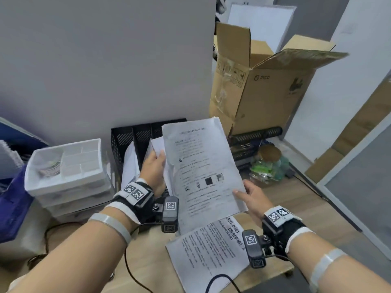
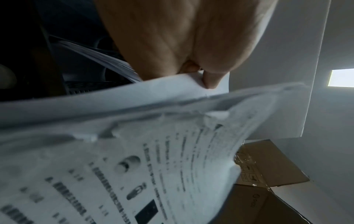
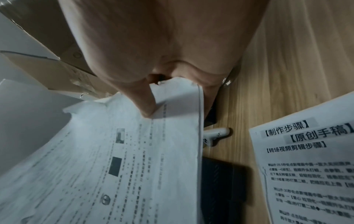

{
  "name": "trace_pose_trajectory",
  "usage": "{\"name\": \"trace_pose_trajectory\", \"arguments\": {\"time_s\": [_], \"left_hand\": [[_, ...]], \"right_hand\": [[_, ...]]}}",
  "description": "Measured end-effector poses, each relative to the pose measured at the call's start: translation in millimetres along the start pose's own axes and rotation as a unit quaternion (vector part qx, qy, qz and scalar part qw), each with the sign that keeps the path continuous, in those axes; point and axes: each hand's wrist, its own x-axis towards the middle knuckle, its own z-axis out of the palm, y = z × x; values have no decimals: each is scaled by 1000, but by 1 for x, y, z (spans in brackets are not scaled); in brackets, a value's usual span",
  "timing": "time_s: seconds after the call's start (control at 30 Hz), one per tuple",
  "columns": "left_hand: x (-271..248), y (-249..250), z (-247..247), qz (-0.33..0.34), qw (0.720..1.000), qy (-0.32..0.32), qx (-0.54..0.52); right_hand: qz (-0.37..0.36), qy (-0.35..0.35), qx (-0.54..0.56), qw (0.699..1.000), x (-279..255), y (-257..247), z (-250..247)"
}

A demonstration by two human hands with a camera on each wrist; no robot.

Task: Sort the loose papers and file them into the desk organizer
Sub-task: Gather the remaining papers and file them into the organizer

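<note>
I'm pinching the printed sheet point(image 1: 203, 166) with my right hand point(image 1: 252, 199), left hand point(image 1: 154, 168) gripping filed papers point(image 1: 157, 144) just ahead in the organizer point(image 1: 131, 134); I'm aiming for a square, unbent entry

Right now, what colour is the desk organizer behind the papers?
Black mesh desk organizer; clearest in the head view.

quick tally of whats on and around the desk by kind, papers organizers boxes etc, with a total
Printed paper batches outside the organizer: 2, one held by both hands, one lying on the desk
Black mesh file organizer: 1
White drawer unit: 1
Open cardboard box: 1
Clear jar with brown lid: 1
Total: 6

Sheets already filed in the organizer are too overlapped to count.
</note>
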Motion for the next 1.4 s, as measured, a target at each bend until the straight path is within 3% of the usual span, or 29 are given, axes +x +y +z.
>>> {"name": "trace_pose_trajectory", "arguments": {"time_s": [0.13,0.27,0.4,0.53,0.63,0.7,0.77,0.83,0.9,0.97,1.03,1.13,1.27,1.33,1.4], "left_hand": [[-10,6,1,-4,997,-57,-46],[-14,7,-2,-31,997,-49,-42],[-20,-5,-7,-76,996,-53,-6],[-15,-31,-11,-78,991,-13,108],[-9,-37,-13,-83,987,30,131],[-7,-34,-6,-63,988,38,136],[-6,-29,6,-16,982,52,179],[-4,-26,18,50,959,50,275],[-6,-22,33,111,915,21,387],[-11,-19,46,171,872,-3,458],[-17,-15,55,201,846,-15,494],[-23,-19,54,191,859,-79,468],[-29,-33,44,191,863,-90,460],[-30,-37,37,159,886,-81,427],[-30,-41,27,118,895,-21,429]], "right_hand": [[-16,-12,-58,998,5,4,3],[-21,5,-77,997,9,1,7],[-39,-35,-79,995,12,-2,12],[-36,-59,-91,993,20,-3,14],[-12,-30,-164,986,22,-5,11],[14,16,-253,967,26,-12,9],[6,1,-265,964,28,-32,14],[-23,-80,-200,976,27,-66,25],[-22,-164,-93,982,27,-105,37],[-18,-198,-38,979,30,-140,45],[-30,-200,-71,977,35,-163,50],[-51,-176,-120,976,46,-176,55],[-124,-113,-229,959,67,-167,57],[-135,-117,-254,950,74,-161,57],[-144,-126,-255,948,76,-161,56]]}}
